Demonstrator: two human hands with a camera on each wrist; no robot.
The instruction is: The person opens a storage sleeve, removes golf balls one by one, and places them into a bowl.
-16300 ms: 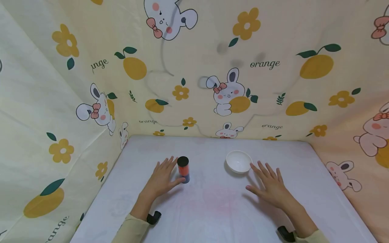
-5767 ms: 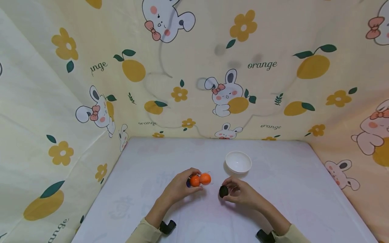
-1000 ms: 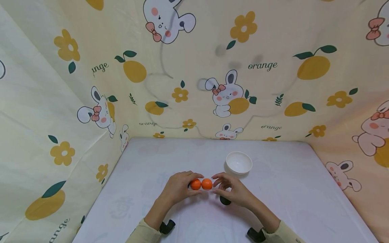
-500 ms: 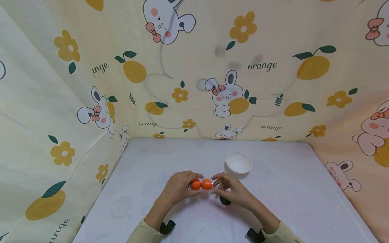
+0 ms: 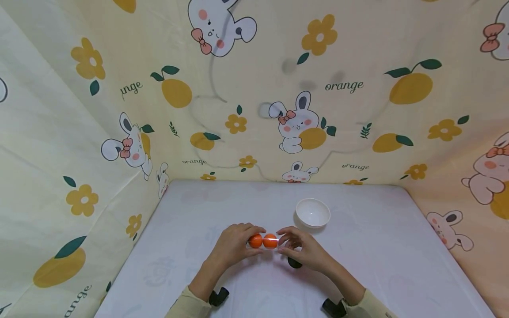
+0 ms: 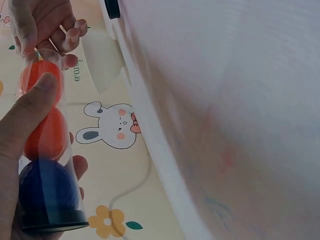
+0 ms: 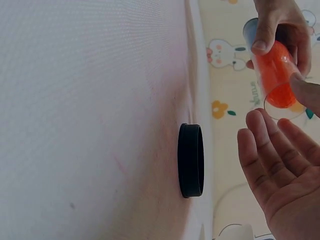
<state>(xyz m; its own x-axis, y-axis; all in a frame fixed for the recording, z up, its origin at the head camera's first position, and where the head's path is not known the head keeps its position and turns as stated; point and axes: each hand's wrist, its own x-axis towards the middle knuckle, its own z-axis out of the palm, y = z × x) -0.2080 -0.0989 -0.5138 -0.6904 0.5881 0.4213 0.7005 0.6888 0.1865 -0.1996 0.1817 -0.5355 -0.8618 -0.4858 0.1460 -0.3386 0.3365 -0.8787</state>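
Level between both hands lies a clear tube [image 6: 70, 145] with two orange balls [image 5: 271, 241] and a blue ball [image 6: 48, 185] inside. My left hand [image 5: 231, 244] grips it around its blue-ball end, thumb along the side. A black base [image 6: 55, 221] closes that end. At the open rim, my right hand [image 5: 304, 251] has thumb and a finger on either side, pinching the tube lightly; its other fingers [image 7: 260, 147] stay loosely extended. Below that hand, a black cap [image 7: 191, 160] lies on the table, partly hidden in the head view.
A white bowl [image 5: 313, 213] stands on the white-covered table [image 5: 222, 198], beyond my right hand. Printed cloth walls [image 5: 254, 132] with rabbits and oranges rise behind and at both sides. Black wrist camera mounts [image 5: 218, 297] sit at the sleeves.
Earlier the tube stood upright with its cap on; then the right hand held the cap. Now the cap is on the table and the right hand is at the rim. Over the last second almost nothing moves.
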